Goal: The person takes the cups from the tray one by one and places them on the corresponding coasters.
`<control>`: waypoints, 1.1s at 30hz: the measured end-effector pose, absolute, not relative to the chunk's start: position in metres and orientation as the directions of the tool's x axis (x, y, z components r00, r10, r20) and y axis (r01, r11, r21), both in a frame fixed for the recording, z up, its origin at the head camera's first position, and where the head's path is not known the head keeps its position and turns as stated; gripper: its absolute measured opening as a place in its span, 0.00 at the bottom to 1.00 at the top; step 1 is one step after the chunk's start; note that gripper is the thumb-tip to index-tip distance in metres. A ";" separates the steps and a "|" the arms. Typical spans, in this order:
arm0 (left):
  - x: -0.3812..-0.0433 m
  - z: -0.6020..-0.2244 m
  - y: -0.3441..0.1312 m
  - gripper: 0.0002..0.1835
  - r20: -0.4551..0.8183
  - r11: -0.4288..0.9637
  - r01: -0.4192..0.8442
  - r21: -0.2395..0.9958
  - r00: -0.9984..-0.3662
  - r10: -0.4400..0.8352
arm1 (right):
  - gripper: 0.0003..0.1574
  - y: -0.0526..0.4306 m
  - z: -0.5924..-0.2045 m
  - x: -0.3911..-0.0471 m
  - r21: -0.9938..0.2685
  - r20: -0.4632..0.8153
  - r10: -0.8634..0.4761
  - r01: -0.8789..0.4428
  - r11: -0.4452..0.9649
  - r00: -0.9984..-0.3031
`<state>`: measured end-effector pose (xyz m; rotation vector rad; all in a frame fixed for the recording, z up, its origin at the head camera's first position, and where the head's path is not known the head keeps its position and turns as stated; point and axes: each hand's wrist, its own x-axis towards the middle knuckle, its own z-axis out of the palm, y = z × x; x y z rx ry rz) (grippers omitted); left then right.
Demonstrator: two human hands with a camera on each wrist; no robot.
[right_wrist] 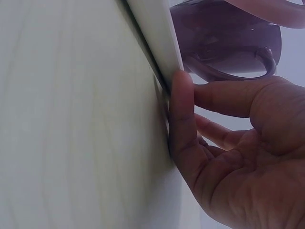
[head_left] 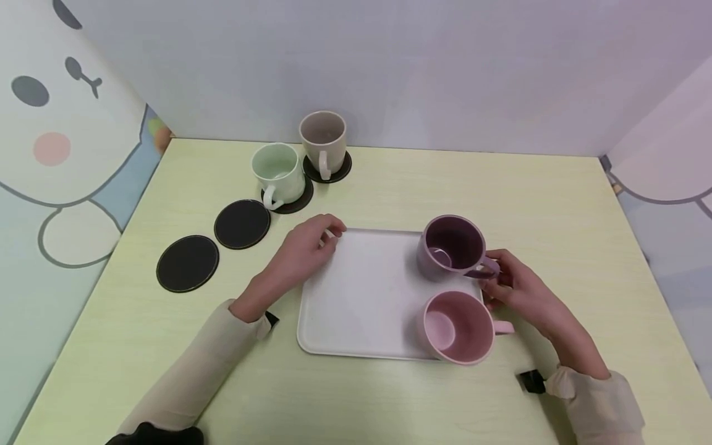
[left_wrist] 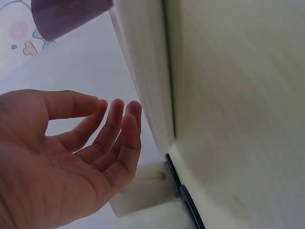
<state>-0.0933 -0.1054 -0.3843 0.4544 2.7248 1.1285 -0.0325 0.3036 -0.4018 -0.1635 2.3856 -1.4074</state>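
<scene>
A white rectangular tray (head_left: 361, 296) lies on the table, with a purple mug (head_left: 450, 247) and a pink mug (head_left: 458, 327) standing at its right side. My left hand (head_left: 306, 247) is at the tray's upper left corner, fingers loosely bent and holding nothing; the left wrist view shows a gap between this hand (left_wrist: 81, 148) and the tray edge. At the tray's right edge, close to the purple mug's handle, is my right hand (head_left: 523, 290). In the right wrist view a fingertip of that hand (right_wrist: 238, 152) touches the tray's rim; its farther fingers are partly hidden.
A green mug (head_left: 278, 170) and a beige mug (head_left: 324, 139) each stand on a black coaster at the back. Two bare round black coasters (head_left: 243, 224) lie left of the tray. A pale wall (head_left: 389, 74) rises behind the table.
</scene>
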 end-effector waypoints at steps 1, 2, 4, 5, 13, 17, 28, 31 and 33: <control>-0.094 -0.384 -0.103 0.14 -0.027 0.666 0.227 0.710 -0.937 0.348 | 0.27 0.303 -0.402 -0.033 -0.864 -0.252 -0.277 0.086 0.496 -0.927; -0.094 -0.384 -0.100 0.14 -0.027 0.663 0.236 0.710 -0.933 0.360 | 0.28 0.303 -0.402 -0.033 -0.865 -0.253 -0.278 0.088 0.495 -0.926; -0.094 -0.382 -0.095 0.14 -0.032 0.656 0.245 0.714 -0.924 0.380 | 0.28 0.304 -0.402 -0.033 -0.864 -0.255 -0.276 0.091 0.495 -0.927; -0.094 -0.381 -0.092 0.14 -0.035 0.654 0.249 0.714 -0.921 0.388 | 0.28 0.304 -0.402 -0.033 -0.864 -0.255 -0.273 0.092 0.495 -0.928; -0.092 -0.367 -0.076 0.14 0.006 0.590 0.323 0.740 -0.881 0.474 | 0.28 0.304 -0.403 -0.033 -0.869 -0.250 -0.283 0.085 0.488 -0.926; -0.087 -0.357 -0.067 0.13 0.014 0.520 0.334 0.786 -0.851 0.525 | 0.28 0.304 -0.403 -0.032 -0.870 -0.244 -0.283 0.081 0.486 -0.928; -0.057 -0.335 -0.044 0.12 -0.017 0.294 0.283 0.913 -0.694 0.720 | 0.26 0.303 -0.403 -0.032 -0.871 -0.235 -0.279 0.074 0.486 -0.931; -0.051 -0.335 -0.036 0.14 -0.022 0.267 0.294 0.918 -0.634 0.773 | 0.26 0.303 -0.404 -0.032 -0.871 -0.238 -0.277 0.078 0.485 -0.931; -0.048 -0.337 -0.031 0.15 -0.026 0.256 0.293 0.921 -0.610 0.792 | 0.27 0.303 -0.404 -0.033 -0.872 -0.243 -0.278 0.083 0.483 -0.929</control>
